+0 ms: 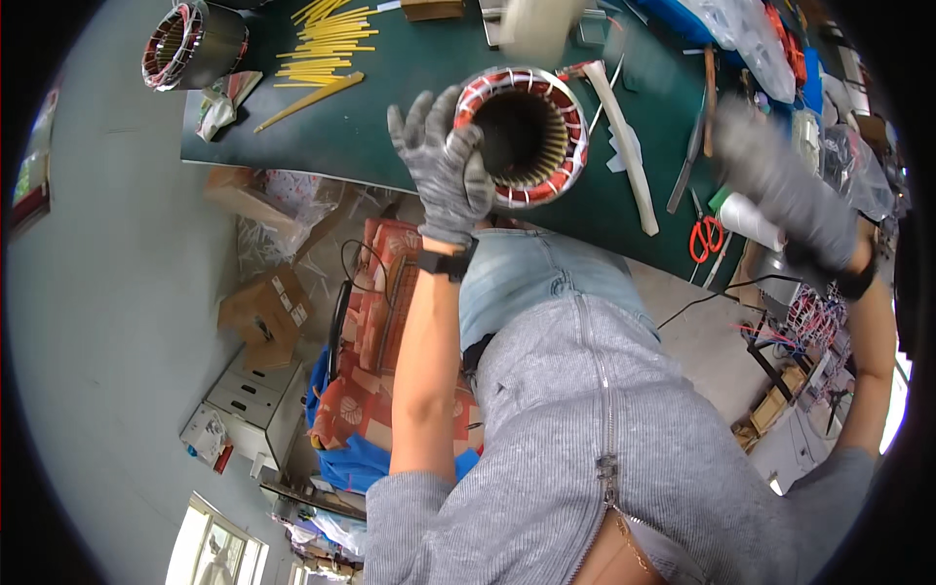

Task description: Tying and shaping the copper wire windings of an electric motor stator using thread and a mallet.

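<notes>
A motor stator [577, 127], a metal ring with red insulation and white lacing around its rim, stands on the green table with its dark bore facing me. My left hand [444, 161], in a grey glove, rests against its left rim. The fingers are spread, with the thumb side touching the rim. My right hand [780, 175], also gloved, is off to the right above the tools, smeared by motion, so its fingers and anything in them cannot be made out. Just right of the stator lies a long pale strip [629, 156] with a red end.
Yellow sticks [327, 44] lie at the far left, near a second stator [200, 44]. Red-handled scissors [704, 237], a white roll [751, 219] and a wooden-handled tool [710, 97] lie at the right. A blurred pale object [541, 29] is beyond the stator. Cardboard boxes [263, 312] stand below left.
</notes>
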Motion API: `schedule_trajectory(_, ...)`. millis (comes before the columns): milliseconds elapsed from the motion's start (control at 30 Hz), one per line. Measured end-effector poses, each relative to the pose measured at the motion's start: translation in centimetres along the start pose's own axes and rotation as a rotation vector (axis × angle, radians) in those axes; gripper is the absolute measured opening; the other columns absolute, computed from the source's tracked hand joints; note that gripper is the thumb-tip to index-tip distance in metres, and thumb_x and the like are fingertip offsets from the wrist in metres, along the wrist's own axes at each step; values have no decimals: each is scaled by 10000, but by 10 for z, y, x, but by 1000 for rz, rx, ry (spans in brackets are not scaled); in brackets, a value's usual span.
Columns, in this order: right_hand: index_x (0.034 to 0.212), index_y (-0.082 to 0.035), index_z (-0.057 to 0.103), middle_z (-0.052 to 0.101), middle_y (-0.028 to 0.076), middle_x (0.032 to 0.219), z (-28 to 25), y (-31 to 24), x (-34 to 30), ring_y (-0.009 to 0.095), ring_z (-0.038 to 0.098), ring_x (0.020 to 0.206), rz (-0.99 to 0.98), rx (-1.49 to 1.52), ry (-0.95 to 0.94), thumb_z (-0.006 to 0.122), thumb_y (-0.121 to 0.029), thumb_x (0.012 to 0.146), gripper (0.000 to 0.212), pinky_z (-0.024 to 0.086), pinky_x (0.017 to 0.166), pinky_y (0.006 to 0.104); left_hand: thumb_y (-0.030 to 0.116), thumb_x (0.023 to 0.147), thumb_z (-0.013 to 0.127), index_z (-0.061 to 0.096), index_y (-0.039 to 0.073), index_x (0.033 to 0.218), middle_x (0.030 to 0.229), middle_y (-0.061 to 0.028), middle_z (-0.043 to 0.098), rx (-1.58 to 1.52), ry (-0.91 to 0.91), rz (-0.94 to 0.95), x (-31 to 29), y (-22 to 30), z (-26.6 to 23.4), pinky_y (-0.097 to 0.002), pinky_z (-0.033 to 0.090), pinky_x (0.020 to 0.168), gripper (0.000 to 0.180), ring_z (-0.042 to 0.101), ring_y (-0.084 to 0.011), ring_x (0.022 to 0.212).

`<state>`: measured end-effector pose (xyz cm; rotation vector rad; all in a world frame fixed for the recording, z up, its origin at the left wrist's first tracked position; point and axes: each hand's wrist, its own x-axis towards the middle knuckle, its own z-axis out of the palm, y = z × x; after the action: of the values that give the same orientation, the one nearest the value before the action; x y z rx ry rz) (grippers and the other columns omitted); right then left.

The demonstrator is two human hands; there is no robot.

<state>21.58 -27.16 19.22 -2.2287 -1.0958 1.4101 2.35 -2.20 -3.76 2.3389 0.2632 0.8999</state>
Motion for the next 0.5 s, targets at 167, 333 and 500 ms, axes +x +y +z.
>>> schedule_trajectory(167,1301,-16,464,548,122,1221,24,97,-50,225,536,1125,-111,191,389,474,-156,957,372,425,999,341,253,773,494,573,144,825,1256,-161,573,-118,-2,-12,3,-8,2,-571,138,1128,144,439,-370,1232)
schedule_trajectory(333,1356,-36,435,546,88,1264,30,-15,2,152,552,1077,508,323,-250,436,-182,1004,381,422,1005,291,285,805,503,684,178,896,1287,-164,550,56,-263,121,27,-14,-8,-543,135,1135,228,405,-387,1261)
schedule_trajectory(500,1030,-111,564,561,16,839,-36,25,-44,132,517,713,-122,210,479,526,-334,973,233,407,632,271,238,844,446,602,132,905,1348,-165,496,-109,131,-277,-21,34,17,-562,98,1141,198,366,-382,1308)
